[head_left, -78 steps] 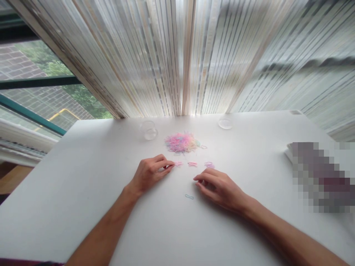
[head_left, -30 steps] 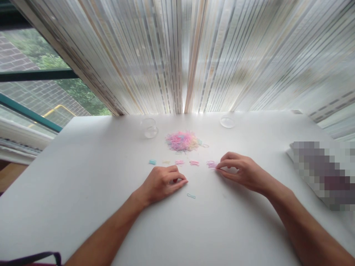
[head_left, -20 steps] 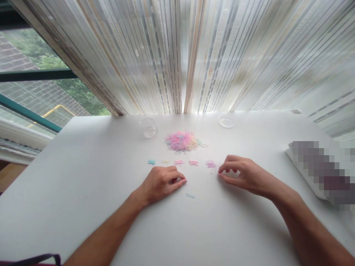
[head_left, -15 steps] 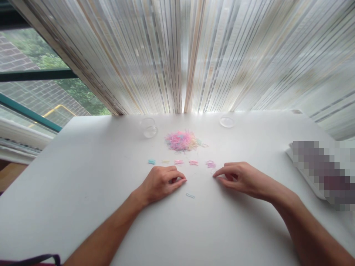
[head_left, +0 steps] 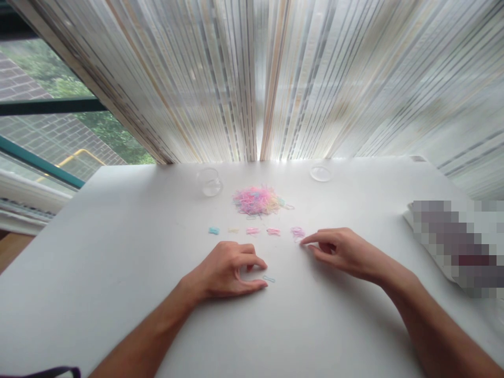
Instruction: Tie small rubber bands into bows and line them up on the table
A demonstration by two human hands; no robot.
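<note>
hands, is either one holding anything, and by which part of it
Nothing appears held. The left hand is open around one end of the blue clip. The right hand has one fingertip at the purple clips.

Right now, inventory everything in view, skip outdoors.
Table: 1, white, foreground
Clip pile: uncountable, pastel mix, centre
Clip clusters: 5, blue, yellow, two pink, purple, row before pile
Loose clip: 1, blue, before clusters
Container: 1, clear, beyond pile, left
Disc: 1, clear, beyond pile, right
Pixelated item: 1, greyish, right
Curtain: uncounted, whitish, back
Window: 1, green frame, left
Wood: 1, brown, left
Band: 1, dark, bottom left
Left hand: 1, by loose clip
Right hand: 1, at purple cluster
</note>
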